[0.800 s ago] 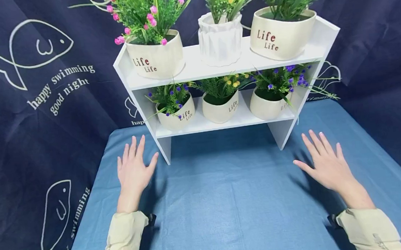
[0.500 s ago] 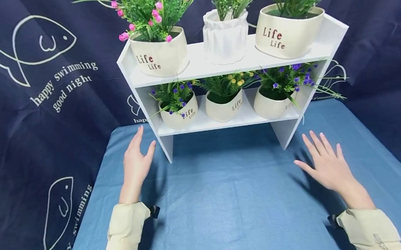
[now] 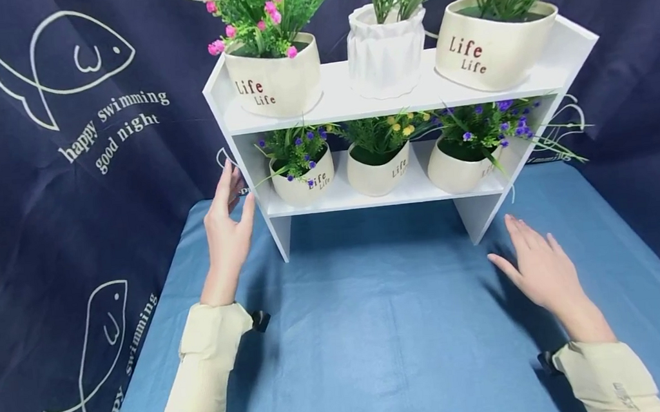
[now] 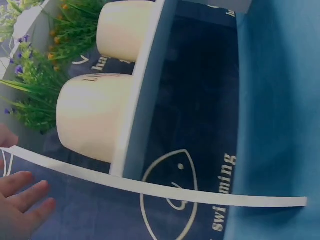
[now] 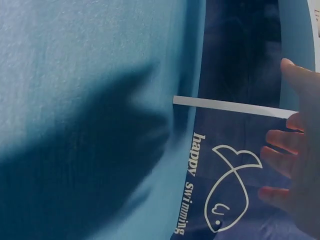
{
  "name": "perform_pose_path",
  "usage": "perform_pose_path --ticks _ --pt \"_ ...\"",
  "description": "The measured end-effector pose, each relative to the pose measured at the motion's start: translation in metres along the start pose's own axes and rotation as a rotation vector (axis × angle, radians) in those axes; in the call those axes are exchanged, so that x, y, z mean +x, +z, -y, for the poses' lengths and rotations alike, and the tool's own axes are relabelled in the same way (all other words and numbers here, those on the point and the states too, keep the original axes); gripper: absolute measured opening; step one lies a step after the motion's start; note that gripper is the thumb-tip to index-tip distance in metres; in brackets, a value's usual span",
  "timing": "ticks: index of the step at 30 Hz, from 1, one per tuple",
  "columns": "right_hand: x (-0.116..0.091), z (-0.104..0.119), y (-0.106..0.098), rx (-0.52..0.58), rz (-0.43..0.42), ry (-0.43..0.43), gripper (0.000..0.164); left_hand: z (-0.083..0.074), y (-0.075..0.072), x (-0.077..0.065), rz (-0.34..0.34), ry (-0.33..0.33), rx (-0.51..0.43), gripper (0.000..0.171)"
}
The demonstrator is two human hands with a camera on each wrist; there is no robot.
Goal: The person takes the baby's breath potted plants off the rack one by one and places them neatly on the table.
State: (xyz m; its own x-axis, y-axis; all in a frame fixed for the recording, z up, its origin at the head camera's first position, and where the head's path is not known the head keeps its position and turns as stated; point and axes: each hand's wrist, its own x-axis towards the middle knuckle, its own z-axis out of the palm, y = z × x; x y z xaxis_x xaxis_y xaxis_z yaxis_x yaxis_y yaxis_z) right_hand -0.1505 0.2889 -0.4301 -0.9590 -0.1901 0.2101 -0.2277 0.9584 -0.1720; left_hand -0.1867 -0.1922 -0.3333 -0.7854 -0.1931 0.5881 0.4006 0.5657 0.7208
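A white two-tier shelf [image 3: 364, 200] stands on the blue cloth and bears potted plants. My left hand [image 3: 228, 230] is raised beside its left side panel, fingers extended, thumb toward the panel's front edge. The left wrist view shows those fingers [image 4: 25, 197] next to the white panel edge [image 4: 165, 192], with nothing held. Over the cloth to the right of the shelf is my right hand [image 3: 541, 267], palm down with straight fingers, holding nothing. In the right wrist view its fingers [image 5: 285, 145] overlap the far end of the right panel edge [image 5: 230, 106].
On top stand a pink-flowered pot [image 3: 276, 77], a white fluted pot [image 3: 384, 53] and a yellow-flowered pot [image 3: 495, 47]. Below are three smaller cream pots, such as the middle one [image 3: 376, 173]. A navy curtain [image 3: 14, 257] with fish drawings hangs around the blue cloth [image 3: 375, 332].
My left hand has risen and moved forward to the shelf's left side, turning thumb-inward. The right hand's fingers have drawn closer together. The head view has tilted slightly, shifting the shelf rightward.
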Motion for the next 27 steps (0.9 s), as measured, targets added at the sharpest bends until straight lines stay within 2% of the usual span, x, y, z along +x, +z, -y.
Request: perform_pose_path --ticks 5,9,15,22,27 --pt "0.005 0.007 -0.008 0.005 0.008 -0.001 0.073 -0.012 0.002 0.016 -0.079 0.067 -0.066 0.054" --pt "0.007 0.014 -0.012 0.013 0.021 0.017 0.069 -0.022 0.001 0.030 -0.135 0.091 -0.110 0.053" --pt "0.006 0.019 -0.011 0.005 0.026 0.021 0.068 -0.033 0.003 0.048 -0.153 0.104 -0.164 0.054" --pt "0.005 0.022 -0.011 -0.021 -0.044 0.010 0.063 -0.043 0.007 0.064 -0.166 -0.004 -0.271 0.058" --pt "0.005 0.025 -0.012 -0.020 -0.134 -0.021 0.059 -0.061 0.007 0.069 -0.195 -0.027 -0.336 0.057"
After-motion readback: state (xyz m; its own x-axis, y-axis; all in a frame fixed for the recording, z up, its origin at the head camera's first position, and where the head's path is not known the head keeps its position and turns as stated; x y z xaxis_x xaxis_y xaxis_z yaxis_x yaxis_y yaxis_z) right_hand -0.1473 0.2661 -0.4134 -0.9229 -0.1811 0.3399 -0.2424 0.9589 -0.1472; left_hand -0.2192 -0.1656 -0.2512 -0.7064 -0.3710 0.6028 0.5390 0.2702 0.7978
